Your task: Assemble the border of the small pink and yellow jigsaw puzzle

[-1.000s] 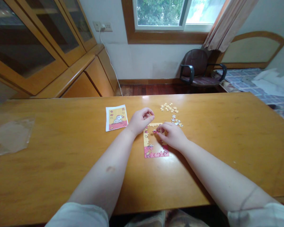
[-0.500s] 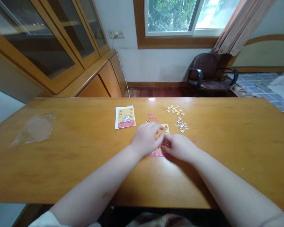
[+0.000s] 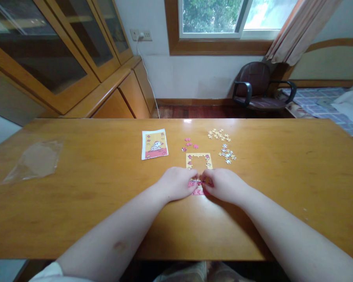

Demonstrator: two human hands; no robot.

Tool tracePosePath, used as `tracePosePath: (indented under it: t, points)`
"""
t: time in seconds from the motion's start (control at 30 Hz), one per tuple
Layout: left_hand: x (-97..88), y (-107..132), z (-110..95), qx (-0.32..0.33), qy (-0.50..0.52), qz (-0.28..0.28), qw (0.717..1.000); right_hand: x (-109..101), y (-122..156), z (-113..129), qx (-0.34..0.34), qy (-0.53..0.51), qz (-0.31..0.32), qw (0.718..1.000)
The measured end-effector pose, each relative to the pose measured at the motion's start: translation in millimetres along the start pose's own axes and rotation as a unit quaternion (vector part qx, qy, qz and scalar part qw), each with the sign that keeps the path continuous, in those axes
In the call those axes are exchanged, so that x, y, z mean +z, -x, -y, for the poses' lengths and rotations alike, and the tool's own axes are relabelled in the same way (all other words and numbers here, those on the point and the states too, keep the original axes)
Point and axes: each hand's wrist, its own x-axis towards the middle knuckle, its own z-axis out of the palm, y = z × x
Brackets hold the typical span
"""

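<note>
A partly assembled jigsaw puzzle [image 3: 199, 154] lies flat on the table, its yellow border framing an open gap and its pink rows at the near side. My left hand [image 3: 179, 183] is curled over the puzzle's left side, thumb and fingers closed on its pink part. From the right, my right hand [image 3: 222, 183] pinches at a puzzle piece in the same pink rows; the fingers largely cover it. Both sets of fingertips nearly meet. Beyond the puzzle lie a few loose pink pieces [image 3: 188, 144].
Yellow pieces [image 3: 219, 135] and white patterned pieces [image 3: 227, 153] lie in piles at the right. A printed reference picture [image 3: 155, 145] is left of the puzzle. A clear plastic bag [image 3: 35, 160] rests on the table's [image 3: 106, 176] left part. An armchair [image 3: 254, 86] stands beyond.
My left hand has drawn back toward me from over the puzzle's middle, uncovering its yellow frame and inner gap. The right hand stays at the pink rows. The view has shifted slightly.
</note>
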Motion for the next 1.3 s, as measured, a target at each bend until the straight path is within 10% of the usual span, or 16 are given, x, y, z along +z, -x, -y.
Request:
tracePosePath:
  t: [1.3]
  points:
    - [-0.6, -0.2, -0.1, 0.044, -0.004, 0.002, 0.999, -3.9, -1.3, -3.1, -0.044, 0.023, 0.001, 0.999]
